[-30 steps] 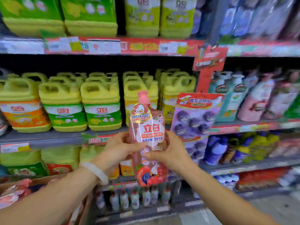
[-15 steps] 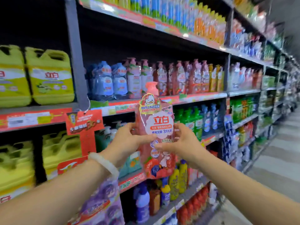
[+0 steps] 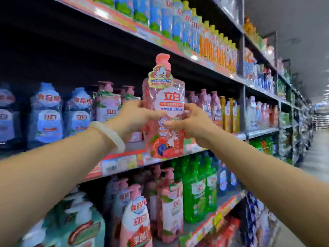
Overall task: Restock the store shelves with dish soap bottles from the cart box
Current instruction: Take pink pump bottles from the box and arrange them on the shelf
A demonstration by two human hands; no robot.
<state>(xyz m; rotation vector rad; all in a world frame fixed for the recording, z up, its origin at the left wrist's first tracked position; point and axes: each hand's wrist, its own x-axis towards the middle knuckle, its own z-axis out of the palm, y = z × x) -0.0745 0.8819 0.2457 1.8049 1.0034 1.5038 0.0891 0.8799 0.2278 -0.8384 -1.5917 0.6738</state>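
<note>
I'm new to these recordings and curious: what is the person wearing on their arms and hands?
Both forearms are bare, with no sleeves in view and no gloves. The left hand has a smooth, pale, whitish bangle round its wrist. The right hand and its wrist carry nothing. I see no rings or watch.

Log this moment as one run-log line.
stage: carrying to shelf | hands: left hand and right hand grip pink soap bottle upright | position: before middle shelf, not yet placed | nearby: pink bottles on shelf

A dish soap bottle [image 3: 164,111] is held upright between left hand [image 3: 132,116] and right hand [image 3: 191,122], before the middle shelf [image 3: 124,162], with pump bottles [image 3: 211,107] standing behind it.
</note>
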